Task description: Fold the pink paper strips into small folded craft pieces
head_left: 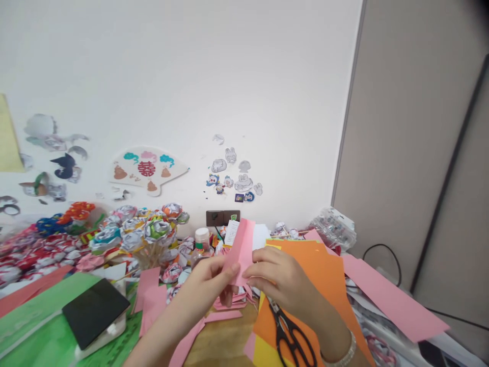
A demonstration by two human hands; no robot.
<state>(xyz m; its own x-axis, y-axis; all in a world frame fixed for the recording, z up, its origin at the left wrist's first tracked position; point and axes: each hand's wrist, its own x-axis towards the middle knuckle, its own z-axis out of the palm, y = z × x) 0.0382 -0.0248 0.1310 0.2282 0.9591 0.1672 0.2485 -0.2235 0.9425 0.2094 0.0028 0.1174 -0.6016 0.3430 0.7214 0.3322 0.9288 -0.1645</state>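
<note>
A folded strip of pink paper (pixel 244 242) stands upright between my hands, a crease running along its length. My left hand (pixel 216 275) pinches its lower left side, with the thumb in front. At the lower right edge, my right hand (pixel 277 270) has its fingers curled and pressed together on the paper. Black-handled scissors (pixel 288 331) lie below my right hand, on stacked orange paper (pixel 305 265). Under my left hand are cut pink strips (pixel 223 316) on the wooden tabletop (pixel 217 341).
Paper flowers on sticks (pixel 147 232) crowd the back left, beside a white-capped jar (pixel 202 239). A black flat device (pixel 96 312) sits on green sheets (pixel 42 321). Pink sheets (pixel 397 300) and a clear plastic pack (pixel 334 227) lie to the right. The wall is behind.
</note>
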